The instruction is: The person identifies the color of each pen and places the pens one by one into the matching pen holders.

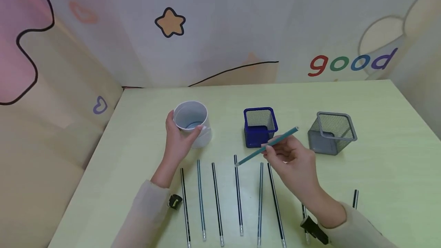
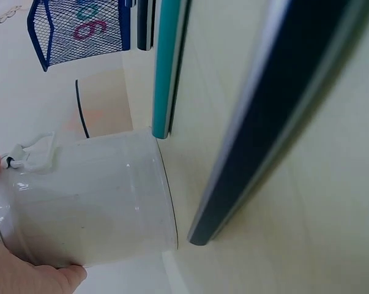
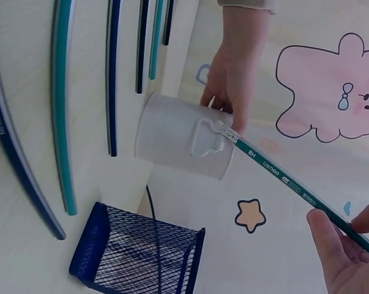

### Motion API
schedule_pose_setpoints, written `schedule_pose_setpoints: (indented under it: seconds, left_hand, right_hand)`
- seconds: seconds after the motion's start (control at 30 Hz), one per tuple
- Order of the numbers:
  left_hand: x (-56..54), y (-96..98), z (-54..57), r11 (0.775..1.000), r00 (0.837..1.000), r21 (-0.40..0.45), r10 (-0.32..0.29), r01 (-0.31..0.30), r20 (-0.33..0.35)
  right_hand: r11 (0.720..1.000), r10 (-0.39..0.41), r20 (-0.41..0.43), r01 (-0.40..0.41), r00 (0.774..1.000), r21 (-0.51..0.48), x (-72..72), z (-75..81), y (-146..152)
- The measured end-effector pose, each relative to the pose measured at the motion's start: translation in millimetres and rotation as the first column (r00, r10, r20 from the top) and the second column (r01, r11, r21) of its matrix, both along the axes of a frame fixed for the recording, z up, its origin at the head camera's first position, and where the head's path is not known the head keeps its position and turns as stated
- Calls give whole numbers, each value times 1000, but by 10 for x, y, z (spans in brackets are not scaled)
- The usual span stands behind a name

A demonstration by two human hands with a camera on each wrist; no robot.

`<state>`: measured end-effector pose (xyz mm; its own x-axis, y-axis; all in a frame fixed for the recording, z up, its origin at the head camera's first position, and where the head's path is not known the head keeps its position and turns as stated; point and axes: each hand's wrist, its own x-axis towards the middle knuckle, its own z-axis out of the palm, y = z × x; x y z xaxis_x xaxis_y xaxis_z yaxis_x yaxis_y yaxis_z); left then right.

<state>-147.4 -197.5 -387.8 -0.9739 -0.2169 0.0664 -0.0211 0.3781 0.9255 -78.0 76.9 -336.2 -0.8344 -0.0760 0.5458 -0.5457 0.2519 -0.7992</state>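
Note:
My left hand [image 1: 177, 141] grips a white cup [image 1: 204, 137] near its rim, thumb on the near side. The cup stands upright at the left of the table, with a small handle that shows in the right wrist view. My right hand [image 1: 298, 163] pinches a green pencil [image 1: 251, 155] between thumb and fingers. It is held tilted above the table, its eraser end low and pointing left. In the right wrist view the pencil [image 3: 282, 174] bears HB lettering, and its eraser end overlaps the cup [image 3: 166, 131].
A blue mesh pen holder [image 1: 256, 137] stands behind the right hand, a grey mesh pen holder [image 1: 322, 144] farther right. Several dark and green pencils lie spaced in a row along the front, among them a green one [image 1: 201, 202]. A printed wall backdrop [image 1: 227, 30] borders the table.

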Motion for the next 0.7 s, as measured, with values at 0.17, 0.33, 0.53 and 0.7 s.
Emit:
schedule_pose_setpoints:
  seconds: [0.17,0.33,0.53,0.7]
  left_hand:
    - [22,-22,-23,1000,1000,14,-2,2,-5]
    - [31,-14,-37,1000,1000,28,-3,3,-7]
    - [25,-5,-27,999,999,33,2,-1,-34]
    - [33,-4,-20,1000,1000,29,10,-9,-24]
  right_hand:
    - [999,39,-18,-39,999,-32,11,34,-53]
    - [998,43,-21,-44,999,-39,28,62,-86]
    - [993,80,-68,-86,994,-86,5,94,-135]
    - [983,109,-101,-123,989,-140,-32,112,-192]
